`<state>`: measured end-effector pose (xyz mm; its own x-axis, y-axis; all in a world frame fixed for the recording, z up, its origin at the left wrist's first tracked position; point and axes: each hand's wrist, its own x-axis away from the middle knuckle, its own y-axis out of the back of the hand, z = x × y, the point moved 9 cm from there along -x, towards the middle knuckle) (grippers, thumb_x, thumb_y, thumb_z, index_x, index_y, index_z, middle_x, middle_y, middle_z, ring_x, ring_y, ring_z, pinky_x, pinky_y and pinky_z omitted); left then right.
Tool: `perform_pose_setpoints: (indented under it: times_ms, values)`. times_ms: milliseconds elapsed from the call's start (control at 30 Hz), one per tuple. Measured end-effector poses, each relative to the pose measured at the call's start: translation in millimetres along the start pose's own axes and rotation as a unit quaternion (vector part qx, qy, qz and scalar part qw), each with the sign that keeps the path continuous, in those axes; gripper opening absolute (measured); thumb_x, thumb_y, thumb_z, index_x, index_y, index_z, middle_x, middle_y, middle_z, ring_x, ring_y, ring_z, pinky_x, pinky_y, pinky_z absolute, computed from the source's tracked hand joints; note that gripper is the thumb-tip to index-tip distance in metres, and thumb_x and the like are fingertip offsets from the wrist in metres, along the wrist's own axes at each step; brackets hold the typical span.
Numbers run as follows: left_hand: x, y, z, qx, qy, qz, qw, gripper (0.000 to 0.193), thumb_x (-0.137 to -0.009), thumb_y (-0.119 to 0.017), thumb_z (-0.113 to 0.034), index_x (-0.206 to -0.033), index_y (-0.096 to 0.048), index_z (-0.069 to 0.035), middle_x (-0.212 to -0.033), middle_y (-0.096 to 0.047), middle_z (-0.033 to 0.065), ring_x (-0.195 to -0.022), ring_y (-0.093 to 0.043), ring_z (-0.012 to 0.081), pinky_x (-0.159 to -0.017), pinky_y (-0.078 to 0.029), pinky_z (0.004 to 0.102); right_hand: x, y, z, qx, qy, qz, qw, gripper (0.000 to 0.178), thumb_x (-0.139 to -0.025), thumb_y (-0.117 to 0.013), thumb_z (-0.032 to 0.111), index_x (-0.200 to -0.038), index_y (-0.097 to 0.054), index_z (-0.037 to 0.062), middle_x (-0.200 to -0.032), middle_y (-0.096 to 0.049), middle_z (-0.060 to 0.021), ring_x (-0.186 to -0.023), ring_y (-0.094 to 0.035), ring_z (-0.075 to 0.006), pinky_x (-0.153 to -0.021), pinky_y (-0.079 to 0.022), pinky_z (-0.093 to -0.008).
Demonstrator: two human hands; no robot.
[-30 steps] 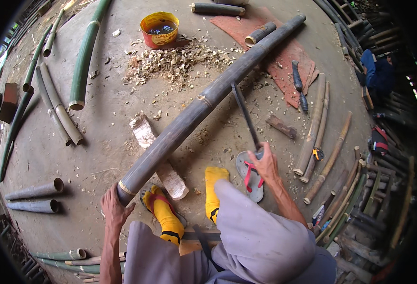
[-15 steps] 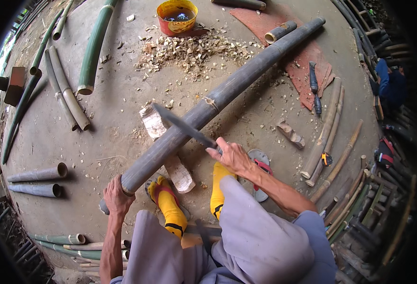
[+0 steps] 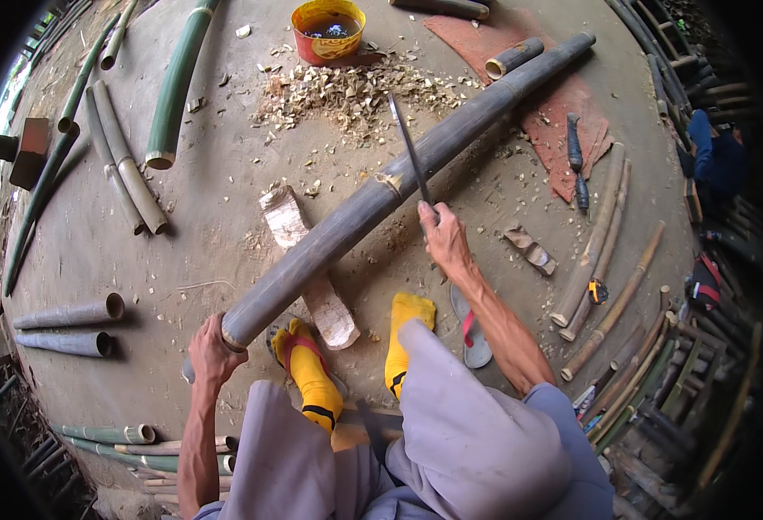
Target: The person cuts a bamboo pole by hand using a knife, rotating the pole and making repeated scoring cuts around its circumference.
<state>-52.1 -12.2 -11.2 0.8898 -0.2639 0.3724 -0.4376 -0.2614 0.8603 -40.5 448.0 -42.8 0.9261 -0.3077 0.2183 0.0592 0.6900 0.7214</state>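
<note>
A long dark-grey bamboo pole slants from near my left knee toward the far right, crossing over a pale carved wood block. My left hand is closed around the pole's near end. In my right hand is the handle of a machete, its fingers wrapped round it. The narrow blade points away from me and overlaps the pole in view, just right of a notched, paler node. Whether the blade touches the bamboo, I cannot tell.
Beyond the pole, wood chips are heaped by a red-yellow bucket holding dark liquid. A dark-handled tool lies beside a red sheet. Bamboo lengths lie right; green bamboo lies left. My yellow-socked feet flank the block.
My right hand has moved up and right with the machete. Its blade has swung from pointing left to pointing away from me, toward the pole's node. My left hand stays on the pole's end.
</note>
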Motion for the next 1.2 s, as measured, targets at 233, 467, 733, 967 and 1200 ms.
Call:
perform_pose_setpoints:
  times_ms: [233, 467, 733, 967, 1200]
  values:
    - [-3.5, -0.6, -2.7, 0.009, 0.014, 0.032, 0.999, 0.062, -0.054, -0.077, -0.019, -0.112, -0.059, -0.007, -0.096, -0.066, 0.0154, -0.091, -0.064, 0.0360, -0.081, -0.050, 0.0449, -3.3, 0.9, -12.0, -0.018, -0.029, -0.010, 0.999, 0.059, -0.099, -0.042, 0.056, -0.087, -0.049, -0.0008, -0.054, -0.056, -0.0166, -0.046, -0.056, -0.0348, -0.046, -0.047, -0.0484]
    - [-0.3, -4.4, 2.6, -0.007, 0.018, -0.018, 1.000, 0.061, -0.054, -0.076, -0.015, -0.111, -0.058, -0.006, -0.096, -0.066, 0.0163, -0.091, -0.064, 0.0375, -0.081, -0.051, 0.0453, 46.7, -23.9, 46.4, 0.127, 0.201, 0.052, 0.970, 0.053, -0.097, -0.049, 0.054, -0.084, -0.048, 0.0022, -0.051, -0.053, -0.0133, -0.045, -0.058, -0.0313, -0.045, -0.049, -0.0505]
    - [-4.6, 0.1, 3.5, 0.001, 0.028, 0.034, 0.999, 0.063, -0.051, -0.077, -0.016, -0.109, -0.056, -0.004, -0.093, -0.066, 0.0175, -0.086, -0.064, 0.0395, -0.078, -0.051, 0.0457, 41.5, -21.3, 42.9, 0.040, 0.179, 0.025, 0.983, 0.055, -0.097, -0.048, 0.056, -0.085, -0.050, 0.0020, -0.052, -0.054, -0.0181, -0.045, -0.056, -0.0376, -0.043, -0.045, -0.0500]
    - [3.3, -7.9, 4.5, -0.050, -0.020, -0.076, 0.996, 0.063, -0.053, -0.077, -0.015, -0.112, -0.056, -0.006, -0.094, -0.064, 0.0161, -0.092, -0.062, 0.0386, -0.079, -0.049, 0.0466, 0.9, 4.5, 12.7, -0.037, -0.019, 0.037, 0.998, 0.052, -0.099, -0.047, 0.051, -0.084, -0.049, 0.0005, -0.051, -0.053, -0.0151, -0.044, -0.056, -0.0323, -0.045, -0.049, -0.0507]
    - [-4.1, -0.6, -4.9, 0.012, 0.023, 0.020, 0.999, 0.060, -0.052, -0.076, -0.015, -0.109, -0.058, -0.006, -0.098, -0.066, 0.0158, -0.091, -0.063, 0.0396, -0.079, -0.051, 0.0465, -25.8, 32.3, -4.9, -0.014, -0.033, -0.108, 0.993, 0.053, -0.099, -0.041, 0.057, -0.084, -0.049, 0.0073, -0.051, -0.048, -0.0029, -0.042, -0.053, -0.0152, -0.032, -0.040, -0.0320]
